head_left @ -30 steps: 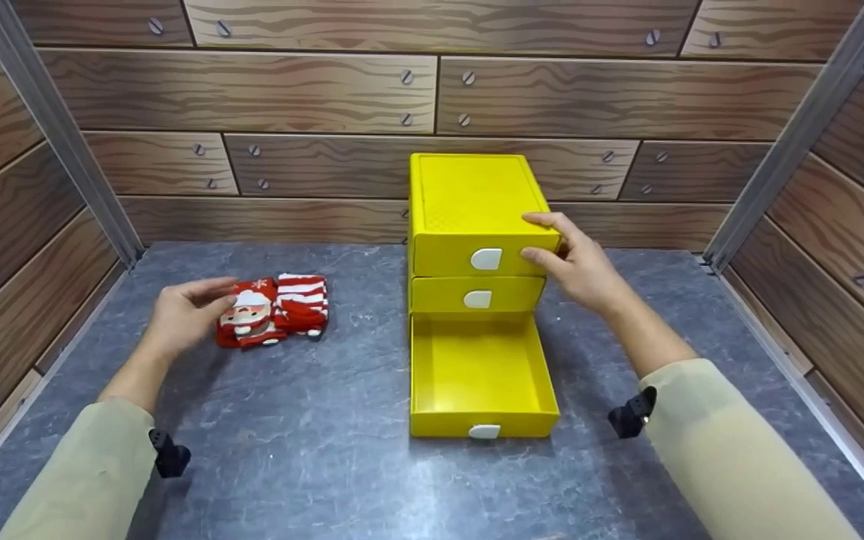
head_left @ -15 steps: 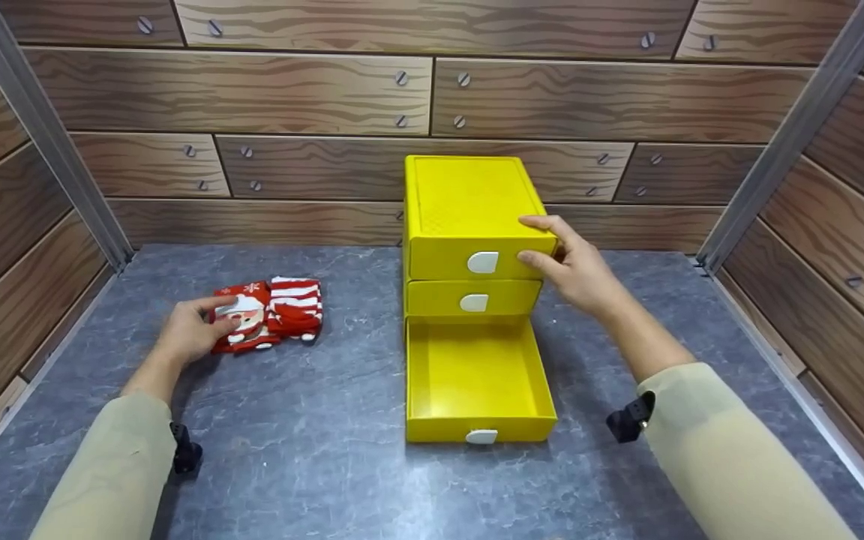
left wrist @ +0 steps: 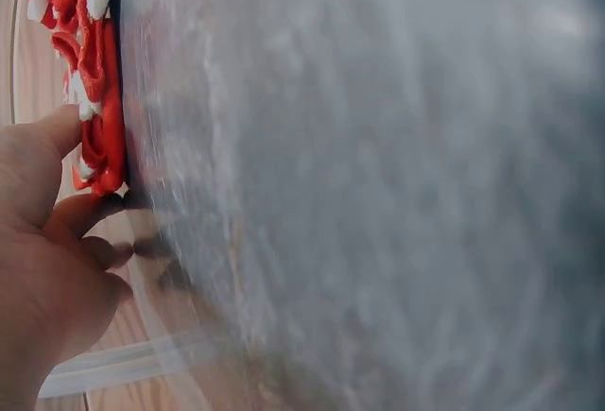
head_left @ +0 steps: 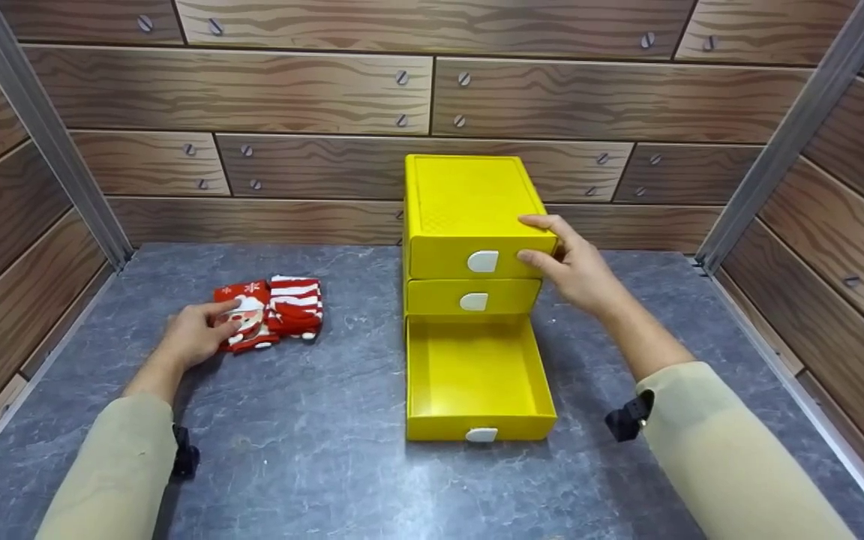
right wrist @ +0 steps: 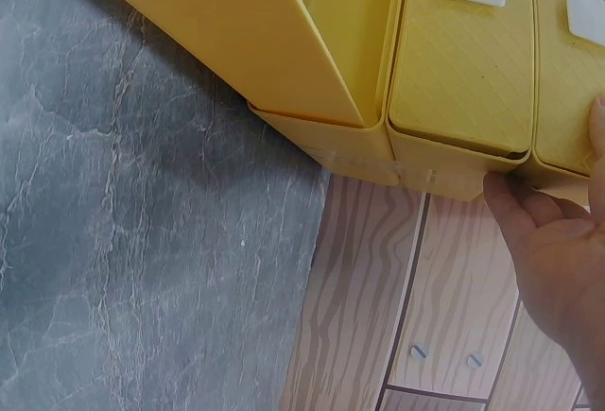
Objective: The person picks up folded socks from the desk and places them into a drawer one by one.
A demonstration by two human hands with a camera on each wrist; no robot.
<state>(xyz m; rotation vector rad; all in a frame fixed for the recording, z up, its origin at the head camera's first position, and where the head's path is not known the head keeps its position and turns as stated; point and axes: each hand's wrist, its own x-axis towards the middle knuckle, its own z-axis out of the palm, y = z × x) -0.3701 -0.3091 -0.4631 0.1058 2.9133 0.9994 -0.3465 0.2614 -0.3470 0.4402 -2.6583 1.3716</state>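
A folded red-and-white Christmas cloth piece point(head_left: 293, 307), with a Santa face, stripes and white fluffy bits, lies on the grey table at the left. My left hand point(head_left: 190, 334) pinches its left end between thumb and index finger; the left wrist view shows the red fabric point(left wrist: 109, 137) at the fingertips. Toward the middle stands a yellow three-drawer cabinet point(head_left: 469, 195). With fingers over the top and side and thumb on the front, my right hand point(head_left: 582, 270) grips its upper right corner. The bottom drawer point(head_left: 469, 375) is pulled out with nothing in it; the upper two are closed.
White tabs mark the drawer fronts, such as the top tab point(head_left: 483, 261). Wood-patterned walls point(head_left: 312, 90) close in the table at the back and both sides. Metal posts point(head_left: 799, 142) stand at the back corners.
My left hand has moved right and onto the cloth piece, closing thumb and finger on its end. The right hand stays on the cabinet corner. The view has shifted slightly.
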